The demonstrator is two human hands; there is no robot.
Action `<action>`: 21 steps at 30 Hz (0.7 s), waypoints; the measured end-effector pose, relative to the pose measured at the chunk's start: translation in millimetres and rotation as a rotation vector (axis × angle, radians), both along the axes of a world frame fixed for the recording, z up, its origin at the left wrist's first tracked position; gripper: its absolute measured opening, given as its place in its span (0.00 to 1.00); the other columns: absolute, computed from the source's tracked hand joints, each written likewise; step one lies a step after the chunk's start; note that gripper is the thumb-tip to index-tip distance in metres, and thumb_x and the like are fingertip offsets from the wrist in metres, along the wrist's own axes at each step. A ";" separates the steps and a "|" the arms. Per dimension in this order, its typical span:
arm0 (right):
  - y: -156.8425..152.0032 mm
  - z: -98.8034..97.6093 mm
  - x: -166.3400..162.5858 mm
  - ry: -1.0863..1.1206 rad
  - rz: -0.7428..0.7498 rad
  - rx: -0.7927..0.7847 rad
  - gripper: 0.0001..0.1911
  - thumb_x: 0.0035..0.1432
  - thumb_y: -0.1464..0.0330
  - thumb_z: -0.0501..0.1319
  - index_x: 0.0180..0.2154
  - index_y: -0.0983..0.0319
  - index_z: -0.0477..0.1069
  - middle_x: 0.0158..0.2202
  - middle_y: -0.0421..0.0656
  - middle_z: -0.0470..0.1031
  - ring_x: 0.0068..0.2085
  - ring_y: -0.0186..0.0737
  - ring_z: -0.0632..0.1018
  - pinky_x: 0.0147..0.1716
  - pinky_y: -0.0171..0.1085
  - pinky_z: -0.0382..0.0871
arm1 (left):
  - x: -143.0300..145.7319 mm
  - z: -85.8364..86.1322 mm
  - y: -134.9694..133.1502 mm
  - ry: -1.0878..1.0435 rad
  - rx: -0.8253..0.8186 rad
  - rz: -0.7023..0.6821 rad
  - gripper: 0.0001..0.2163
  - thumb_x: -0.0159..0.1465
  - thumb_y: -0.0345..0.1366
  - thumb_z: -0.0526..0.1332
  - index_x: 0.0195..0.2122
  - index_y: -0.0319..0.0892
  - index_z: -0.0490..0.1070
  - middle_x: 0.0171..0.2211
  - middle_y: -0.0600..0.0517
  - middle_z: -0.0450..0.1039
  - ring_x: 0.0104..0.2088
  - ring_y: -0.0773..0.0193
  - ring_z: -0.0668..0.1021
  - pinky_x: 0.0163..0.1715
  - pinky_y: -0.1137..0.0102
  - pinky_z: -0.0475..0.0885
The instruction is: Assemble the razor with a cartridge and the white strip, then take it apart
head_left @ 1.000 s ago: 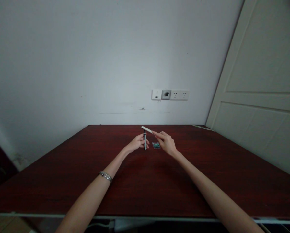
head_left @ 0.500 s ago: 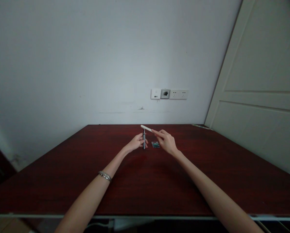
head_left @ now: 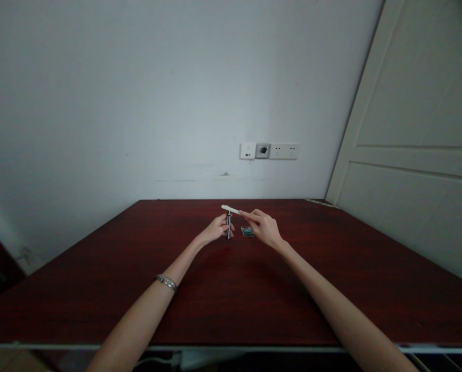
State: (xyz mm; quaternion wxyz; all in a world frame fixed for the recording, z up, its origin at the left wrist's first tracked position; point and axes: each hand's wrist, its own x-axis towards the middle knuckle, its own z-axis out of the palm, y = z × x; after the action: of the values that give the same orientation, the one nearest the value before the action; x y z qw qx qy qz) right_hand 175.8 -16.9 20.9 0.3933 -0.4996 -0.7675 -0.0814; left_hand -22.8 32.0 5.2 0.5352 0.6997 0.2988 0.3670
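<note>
My left hand (head_left: 216, 229) is closed around a slim grey-and-black rod (head_left: 228, 227), held upright with fingers on both sides of it. In my right hand (head_left: 265, 228) is a thin white stick (head_left: 229, 208), pinched near its right end. The stick slants slightly up to the left and its left part crosses the rod's top; whether the two touch I cannot tell. Between the hands a small flat packet (head_left: 247, 232), dark green with clear edges, lies on the table; my right fingers are close to it.
The dark red wooden table (head_left: 231, 289) reaches back to a pale wall with a row of sockets (head_left: 285, 151). A white panelled door (head_left: 416, 170) stands on the right. At the far right corner lies a thin patterned strip (head_left: 322, 203).
The white stick has dropped a little and lies flatter, its left end slightly further left. Both hands keep their holds and have barely moved.
</note>
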 end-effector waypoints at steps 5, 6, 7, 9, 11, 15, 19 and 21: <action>-2.2 2.5 0.5 -0.013 0.029 -0.018 0.19 0.59 0.68 0.53 0.51 0.46 0.65 0.34 0.38 0.73 0.32 0.32 0.72 0.25 0.29 0.57 | 0.8 -2.7 3.5 -0.013 0.007 -0.016 0.13 0.57 0.26 0.54 0.44 0.37 0.60 0.29 0.51 0.69 0.25 0.67 0.76 0.28 0.69 0.71; -2.6 3.2 0.4 -0.036 0.056 -0.033 0.19 0.59 0.69 0.53 0.50 0.45 0.66 0.34 0.38 0.73 0.32 0.31 0.72 0.24 0.28 0.56 | 1.1 -3.3 4.8 -0.010 0.016 -0.008 0.12 0.57 0.26 0.55 0.42 0.36 0.60 0.29 0.51 0.69 0.25 0.68 0.75 0.27 0.70 0.71; -2.8 3.8 0.3 -0.051 0.080 -0.042 0.19 0.59 0.69 0.53 0.50 0.45 0.66 0.33 0.38 0.73 0.31 0.31 0.72 0.24 0.28 0.56 | 1.4 -4.0 6.1 -0.006 0.032 0.008 0.11 0.57 0.26 0.55 0.41 0.36 0.61 0.28 0.51 0.69 0.24 0.68 0.75 0.27 0.70 0.70; -2.5 4.5 0.3 -0.024 0.091 -0.029 0.18 0.59 0.68 0.53 0.50 0.46 0.67 0.33 0.38 0.72 0.31 0.31 0.72 0.24 0.29 0.57 | 1.4 -5.1 9.1 -0.004 0.077 0.059 0.11 0.56 0.25 0.55 0.41 0.36 0.61 0.27 0.52 0.69 0.23 0.69 0.75 0.25 0.73 0.69; -1.2 4.6 1.1 0.061 0.055 0.015 0.18 0.59 0.67 0.53 0.51 0.48 0.66 0.33 0.39 0.72 0.31 0.32 0.72 0.25 0.29 0.58 | 0.2 -6.0 12.0 -0.003 0.120 0.147 0.12 0.56 0.24 0.55 0.42 0.37 0.61 0.26 0.53 0.69 0.21 0.70 0.74 0.23 0.74 0.68; 2.5 3.0 4.3 0.180 -0.036 0.083 0.18 0.60 0.66 0.52 0.51 0.50 0.66 0.32 0.40 0.71 0.30 0.33 0.71 0.26 0.29 0.58 | -4.6 -7.8 15.8 0.086 0.207 0.373 0.09 0.53 0.26 0.59 0.34 0.39 0.63 0.22 0.56 0.68 0.19 0.70 0.73 0.21 0.75 0.65; 3.3 0.8 4.5 0.181 -0.050 0.081 0.18 0.59 0.66 0.52 0.51 0.49 0.66 0.32 0.40 0.71 0.31 0.33 0.71 0.25 0.29 0.58 | -6.7 -8.6 17.7 0.216 0.381 0.549 0.09 0.49 0.29 0.64 0.27 0.40 0.63 0.18 0.58 0.66 0.21 0.68 0.72 0.23 0.75 0.62; 2.4 -0.2 3.0 0.167 -0.034 0.066 0.18 0.59 0.66 0.53 0.51 0.48 0.66 0.32 0.39 0.71 0.31 0.32 0.71 0.26 0.29 0.58 | -5.7 -8.2 18.2 0.243 0.420 0.610 0.10 0.48 0.30 0.66 0.26 0.41 0.63 0.18 0.58 0.65 0.21 0.68 0.71 0.23 0.74 0.61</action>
State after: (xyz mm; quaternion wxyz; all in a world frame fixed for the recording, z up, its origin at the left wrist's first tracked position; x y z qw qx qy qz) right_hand 178.8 -14.5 20.7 0.4708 -0.5044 -0.7204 -0.0711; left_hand -28.4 50.2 -3.0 0.2072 0.7115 0.4726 0.4769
